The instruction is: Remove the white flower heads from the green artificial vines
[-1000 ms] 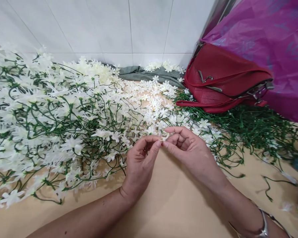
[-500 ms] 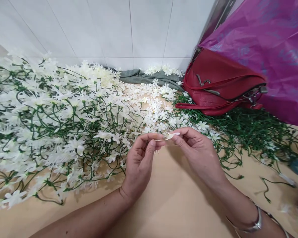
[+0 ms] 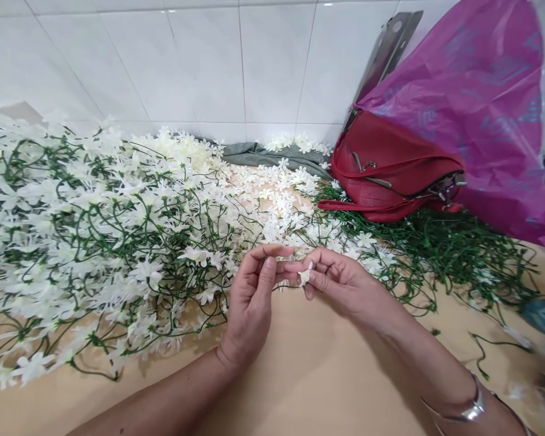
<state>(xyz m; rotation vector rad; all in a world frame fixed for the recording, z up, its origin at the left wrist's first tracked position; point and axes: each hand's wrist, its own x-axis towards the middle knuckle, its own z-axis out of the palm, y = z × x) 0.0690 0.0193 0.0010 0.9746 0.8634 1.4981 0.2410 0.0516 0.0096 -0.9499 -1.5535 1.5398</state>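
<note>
My right hand (image 3: 340, 284) pinches a small white fabric flower (image 3: 304, 276) between thumb and fingers. Just to its left, my left hand (image 3: 254, 297) is curled, its fingertips closed and touching the right hand's fingertips; a thin green stem seems to run inside it, but I cannot make it out clearly. Both hands hover above the tan tabletop (image 3: 318, 375). Behind and left of them spreads a large heap of green stems with white flowers (image 3: 100, 230). Loose white flower heads (image 3: 281, 188) lie beyond the hands.
A red handbag (image 3: 390, 169) lies at the back right against a purple plastic bag (image 3: 476, 103). Bare green stems (image 3: 458, 254) are piled in front of the handbag. A grey cloth (image 3: 263, 154) sits by the white tiled wall (image 3: 236, 60). A bracelet (image 3: 475, 406) is on my right wrist.
The view tilted up, so everything sits lower in frame. My right hand turned the white flower downward in its pinch; both hands stay fingertip to fingertip.
</note>
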